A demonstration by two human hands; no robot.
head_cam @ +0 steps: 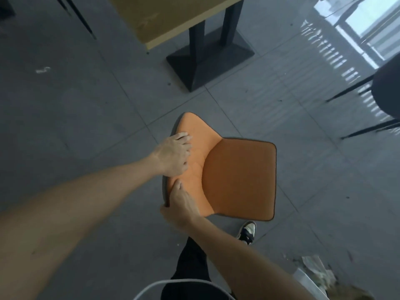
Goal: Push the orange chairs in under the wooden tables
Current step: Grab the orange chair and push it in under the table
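Standing on grey floor tiles (86, 109), the chair (238, 176) is well apart from the table (164, 20), not under it. The left hand (175, 154) lies flat with spread fingers on the backrest. The right hand (179, 204) grips the backrest edge. Beyond the table, a window reflection (337, 50) shines on the tiles.
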